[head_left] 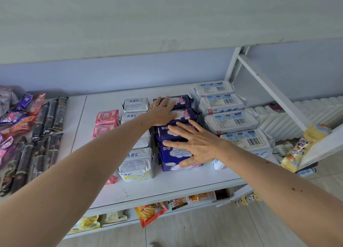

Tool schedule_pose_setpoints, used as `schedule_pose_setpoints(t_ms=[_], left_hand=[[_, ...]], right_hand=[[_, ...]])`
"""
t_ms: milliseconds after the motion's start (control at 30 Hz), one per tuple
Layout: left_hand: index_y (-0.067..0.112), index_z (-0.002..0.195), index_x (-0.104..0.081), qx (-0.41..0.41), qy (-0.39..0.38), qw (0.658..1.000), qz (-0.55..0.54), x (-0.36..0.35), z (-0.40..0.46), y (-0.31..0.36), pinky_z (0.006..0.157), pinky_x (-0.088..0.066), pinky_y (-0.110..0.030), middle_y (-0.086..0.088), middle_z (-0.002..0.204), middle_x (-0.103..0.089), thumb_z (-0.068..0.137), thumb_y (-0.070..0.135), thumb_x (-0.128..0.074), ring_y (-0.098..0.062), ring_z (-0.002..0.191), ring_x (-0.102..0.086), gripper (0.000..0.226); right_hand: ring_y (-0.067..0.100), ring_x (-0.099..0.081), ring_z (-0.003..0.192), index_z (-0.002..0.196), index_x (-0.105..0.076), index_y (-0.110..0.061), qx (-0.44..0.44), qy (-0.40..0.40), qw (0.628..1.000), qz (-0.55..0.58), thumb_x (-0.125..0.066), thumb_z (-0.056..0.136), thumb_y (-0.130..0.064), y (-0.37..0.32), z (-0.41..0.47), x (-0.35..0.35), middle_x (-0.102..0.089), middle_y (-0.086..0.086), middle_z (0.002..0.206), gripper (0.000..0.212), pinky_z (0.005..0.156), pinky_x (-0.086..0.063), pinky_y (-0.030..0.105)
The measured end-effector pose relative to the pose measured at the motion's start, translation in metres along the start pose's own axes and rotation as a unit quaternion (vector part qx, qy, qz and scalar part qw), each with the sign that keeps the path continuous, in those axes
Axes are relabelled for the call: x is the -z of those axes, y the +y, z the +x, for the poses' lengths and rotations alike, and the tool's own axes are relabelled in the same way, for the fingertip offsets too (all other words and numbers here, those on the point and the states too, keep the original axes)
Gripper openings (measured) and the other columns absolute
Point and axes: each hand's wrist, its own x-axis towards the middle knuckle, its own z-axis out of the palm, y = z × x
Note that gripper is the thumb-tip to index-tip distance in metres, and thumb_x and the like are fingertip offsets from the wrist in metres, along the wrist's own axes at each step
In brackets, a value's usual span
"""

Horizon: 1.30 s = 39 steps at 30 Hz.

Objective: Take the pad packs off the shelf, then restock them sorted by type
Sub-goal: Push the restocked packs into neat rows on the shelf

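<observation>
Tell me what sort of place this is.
Probably a small shop or stockroom. White metal shelving holds pad packs in rows by type: silver ABC packs, dark purple packs, white barcoded packs. Snack packets sit on the lower shelf. Both hands rest flat on the purple row.

To my left, dark snack sticks (pixel 46 127) lie in rows beside purple and pink packets (pixel 16 114). On the shelf below me I see an orange bag (pixel 150 213) and yellow packets (pixel 87 223). A white radiator (pixel 289 120) stands on my right.
</observation>
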Motion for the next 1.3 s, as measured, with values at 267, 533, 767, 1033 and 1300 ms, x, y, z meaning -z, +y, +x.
schedule_pose_setpoints(t_ms=[267, 533, 767, 1033, 1300], left_hand=[[0.031, 0.150, -0.006, -0.012, -0.002, 1.000, 0.025, 0.009, -0.004, -0.002, 0.117, 0.001, -0.046, 0.000, 0.160, 0.004, 0.097, 0.054, -0.026, -0.028, 0.146, 0.010, 0.061], [0.025, 0.151, 0.002, -0.042, -0.002, 0.998, 0.037, 0.024, 0.004, 0.005, 0.118, 0.007, -0.044, 0.001, 0.159, 0.014, 0.096, 0.058, -0.021, -0.019, 0.145, 0.016, 0.068], [0.020, 0.151, 0.004, -0.097, 0.000, 0.993, 0.060, 0.033, 0.012, 0.043, 0.119, 0.005, -0.043, 0.002, 0.158, 0.015, 0.097, 0.055, -0.021, -0.019, 0.146, 0.015, 0.069], [0.018, 0.151, 0.004, -0.105, -0.003, 0.993, 0.060, 0.026, 0.046, 0.105, 0.118, 0.006, -0.043, -0.002, 0.159, 0.014, 0.098, 0.053, -0.021, -0.019, 0.146, 0.015, 0.068], [0.017, 0.151, 0.003, -0.041, 0.011, 0.998, 0.054, 0.010, 0.080, 0.138, 0.118, 0.006, -0.048, -0.006, 0.158, 0.014, 0.099, 0.050, -0.018, -0.023, 0.145, 0.015, 0.065]], right_hand=[[0.024, 0.021, 0.145, 0.146, 0.015, -0.047, -0.005, -0.012, 1.000, -0.005, -0.032, 0.083, -0.079, 0.001, 0.001, 0.000, 0.026, -0.001, 0.156, 0.085, 0.115, 0.015, 0.048], [0.021, 0.022, 0.144, 0.147, 0.016, -0.043, -0.041, -0.008, 0.999, 0.018, -0.042, 0.073, -0.084, 0.000, -0.016, 0.005, 0.028, -0.002, 0.156, 0.103, 0.116, 0.014, 0.043], [0.016, 0.022, 0.144, 0.147, 0.016, -0.042, -0.111, 0.016, 0.993, 0.033, -0.038, 0.073, -0.086, 0.014, -0.061, 0.009, 0.027, -0.004, 0.156, 0.102, 0.114, 0.016, 0.040], [0.016, 0.018, 0.145, 0.148, 0.021, -0.033, -0.186, -0.012, 0.982, 0.042, -0.028, 0.070, -0.092, 0.066, -0.131, -0.002, 0.025, -0.004, 0.156, 0.109, 0.119, 0.005, 0.044], [0.019, 0.026, 0.143, 0.147, 0.024, -0.028, -0.152, -0.044, 0.985, 0.073, -0.017, 0.070, -0.090, 0.097, -0.136, -0.019, 0.032, 0.000, 0.153, 0.107, 0.118, 0.011, 0.044]])
